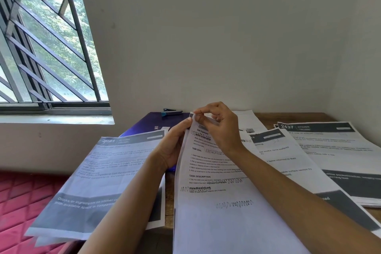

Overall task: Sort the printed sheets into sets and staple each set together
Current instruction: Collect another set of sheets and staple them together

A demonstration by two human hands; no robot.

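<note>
**Over the desk (299, 117), a corner pinched**

Left hand (175, 142) and right hand (220, 128) both pinch the top left corner of a printed set (208, 202), which is raised above the wood. Other printed sheets lie to its left (99, 175) and right (334, 150). A stapler (172, 112) rests at the far edge of a purple folder (144, 123), by the wall.
</note>
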